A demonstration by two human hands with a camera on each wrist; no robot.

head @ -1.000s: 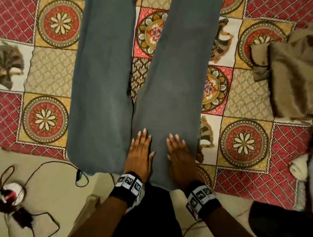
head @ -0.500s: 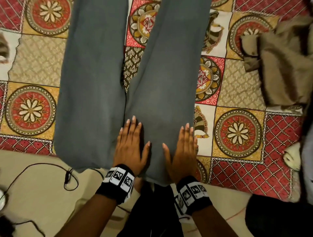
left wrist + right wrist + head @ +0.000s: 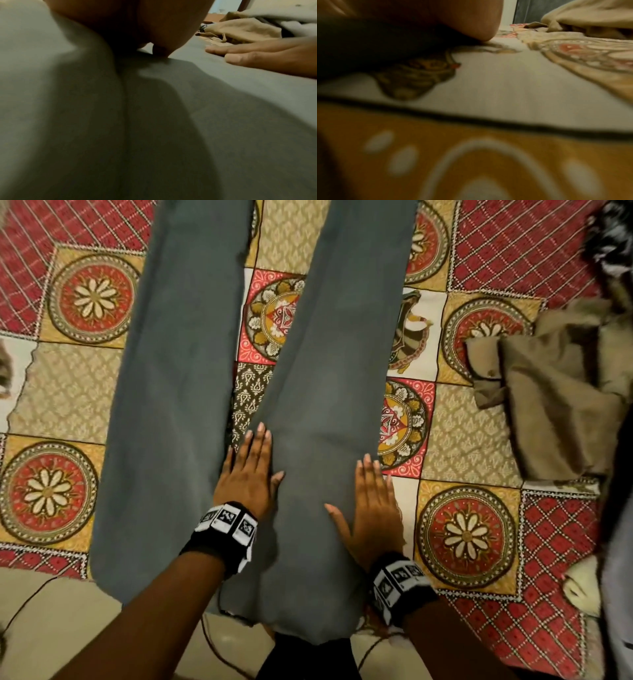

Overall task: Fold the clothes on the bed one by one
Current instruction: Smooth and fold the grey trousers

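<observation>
Grey-green soft cotton trousers (image 3: 191, 392) lie flat down the frame's centre on the patterned red-and-yellow bedspread (image 3: 469, 529), legs slightly splayed, hems hanging off the lower edge. Left hand (image 3: 248, 477) and right hand (image 3: 371, 511) both spread flat, fingers straight, pressing the right-side leg, likely smoothing it for folding. Crumpled brown garment (image 3: 548, 405) waits at right.
</observation>
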